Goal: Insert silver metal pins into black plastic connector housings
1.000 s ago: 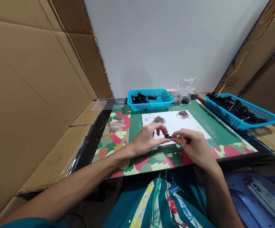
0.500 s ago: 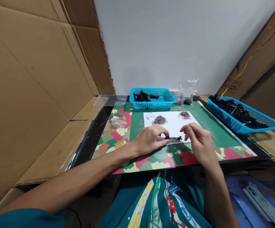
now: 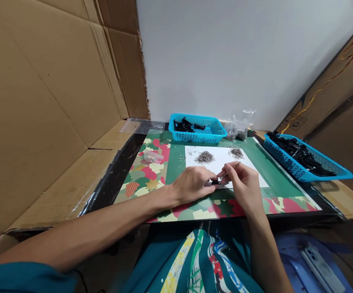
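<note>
the tall cardboard wall [image 3: 42, 81] on the left is plain, creased and matt, and beside it the patterned mat [image 3: 145, 171] lies glossy under its film, in blocks of green, red and cream. the left hand [image 3: 191, 184] lies low on the mat with fingertips closed on the small black part [image 3: 215, 182], pinning it to the near edge of the white sheet [image 3: 222, 160]; that steady pinch looks like what the step needs, the part kept flat and not rolling. just to its right the right hand [image 3: 240, 183] is closed on a thin metal pin [image 3: 233, 167], slanted up and away, its lower end at the part; to do it well the pin should probably be lined up before any push, with light force, since it looks easily bent. behind, two loose heaps of tiny metal bits [image 3: 205, 157] lie on the sheet, dull grey and tangled. farther back stands a blue basket [image 3: 197, 128] of hard meshed plastic with black pieces inside, then a crinkled clear bag [image 3: 237, 124], and at far right a second blue basket [image 3: 304, 160] heaped with black parts.
</note>
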The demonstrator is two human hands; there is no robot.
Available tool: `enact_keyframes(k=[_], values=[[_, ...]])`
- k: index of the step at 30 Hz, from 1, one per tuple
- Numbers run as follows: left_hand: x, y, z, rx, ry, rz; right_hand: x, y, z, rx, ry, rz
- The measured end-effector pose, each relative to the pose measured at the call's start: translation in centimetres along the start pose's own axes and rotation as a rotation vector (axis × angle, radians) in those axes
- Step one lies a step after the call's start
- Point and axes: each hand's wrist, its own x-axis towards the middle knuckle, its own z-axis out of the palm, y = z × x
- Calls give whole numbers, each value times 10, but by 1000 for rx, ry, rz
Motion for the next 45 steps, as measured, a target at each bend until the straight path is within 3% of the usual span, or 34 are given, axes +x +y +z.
enact_keyframes(k=[15, 45], values=[[1, 0, -2, 2, -3, -7, -3, -3, -4, -53, 15, 54], [1, -1, 0, -44, -15, -20, -1, -7, 1, -185, -71, -17]])
